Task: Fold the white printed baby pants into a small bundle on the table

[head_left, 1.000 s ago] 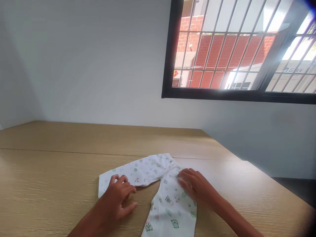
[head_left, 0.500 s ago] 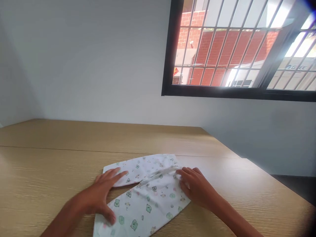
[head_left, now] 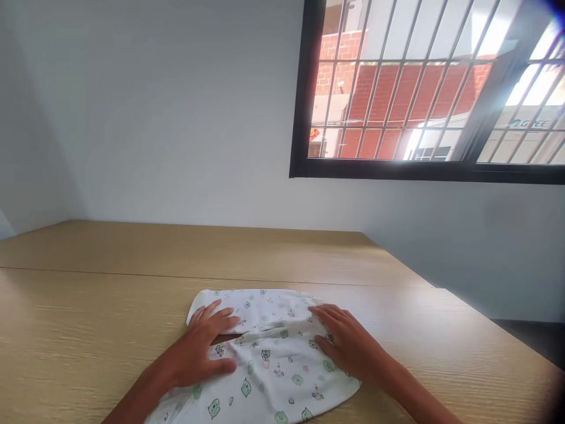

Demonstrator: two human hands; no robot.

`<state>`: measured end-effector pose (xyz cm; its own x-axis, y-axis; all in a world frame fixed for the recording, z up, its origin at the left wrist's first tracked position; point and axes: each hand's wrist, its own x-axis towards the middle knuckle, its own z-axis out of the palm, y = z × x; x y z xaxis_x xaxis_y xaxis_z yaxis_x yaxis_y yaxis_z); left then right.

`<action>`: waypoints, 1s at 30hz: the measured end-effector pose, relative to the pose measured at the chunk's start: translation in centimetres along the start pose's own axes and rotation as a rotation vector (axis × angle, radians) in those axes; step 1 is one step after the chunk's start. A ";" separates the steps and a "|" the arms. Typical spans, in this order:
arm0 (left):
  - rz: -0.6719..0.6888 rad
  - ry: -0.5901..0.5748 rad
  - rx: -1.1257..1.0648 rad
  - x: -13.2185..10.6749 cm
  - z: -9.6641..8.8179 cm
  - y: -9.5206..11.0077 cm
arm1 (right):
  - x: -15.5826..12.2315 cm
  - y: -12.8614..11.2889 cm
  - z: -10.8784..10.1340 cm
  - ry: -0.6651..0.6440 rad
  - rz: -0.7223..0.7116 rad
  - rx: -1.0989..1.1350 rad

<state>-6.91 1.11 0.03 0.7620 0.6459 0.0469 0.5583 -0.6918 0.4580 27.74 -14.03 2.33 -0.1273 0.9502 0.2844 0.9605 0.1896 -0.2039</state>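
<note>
A pair of small white trousers (head_left: 273, 377) printed with green bears lies on the wooden table, its two legs pointing left and its waist end at the right. My left hand (head_left: 200, 347) rests on the legs with fingers spread, bridging the narrow gap between them. Near the waist end, my right hand (head_left: 346, 341) lies on the fabric, fingers stretched out and thumb apart. Neither hand grips the cloth. The nearer leg is cut off by the bottom of the view, and creases run along the middle.
The light wooden table (head_left: 110, 312) has a seam across it and a slanting right edge. Behind it stands a pale wall (head_left: 176, 118) with a dark-framed, barred window (head_left: 384, 168) at the upper right.
My left hand has shifted right and settled on the legs, which are slightly bunched and closer together. My right hand has loosened from its curled hold at the waist and flattened out.
</note>
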 end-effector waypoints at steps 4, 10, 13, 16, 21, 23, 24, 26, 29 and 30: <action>0.015 0.046 0.008 0.1 -0.3 -0.5 | 0.3 0.4 -0.3 -0.009 0.045 0.110; 0.057 0.036 0.004 0.1 -1.4 -0.5 | 0.3 1.3 -0.2 0.020 0.047 0.198; 0.067 0.034 -0.035 0.0 -1.4 0.2 | 0.2 1.1 -0.3 0.029 0.066 0.242; 0.073 0.017 -0.099 -0.2 -1.5 0.7 | 0.3 0.7 -0.9 0.033 0.107 0.301; 0.061 -0.003 -0.283 -0.6 -2.7 1.2 | 0.8 0.4 -3.2 0.012 0.178 0.562; 0.031 -0.007 -0.379 -0.9 -3.4 1.3 | 0.9 0.5 -3.9 -0.048 0.234 0.775; -0.001 -0.015 -0.416 -1.0 -3.7 1.3 | 0.9 0.7 -4.0 -0.076 0.266 0.818; -0.086 -0.014 -0.420 -1.1 -3.9 0.9 | 0.8 1.2 -3.6 -0.077 0.324 0.708; -0.174 0.063 -0.285 -1.0 -3.8 -0.1 | 0.6 2.3 -2.2 0.048 0.408 0.417; -0.180 0.089 -0.244 -0.9 -3.6 -0.5 | 0.5 2.7 -1.8 0.099 0.430 0.360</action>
<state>-9.09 2.02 2.98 0.6206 0.7840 0.0182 0.5778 -0.4728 0.6653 30.69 -13.52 3.60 0.2965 0.9363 0.1880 0.7737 -0.1201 -0.6221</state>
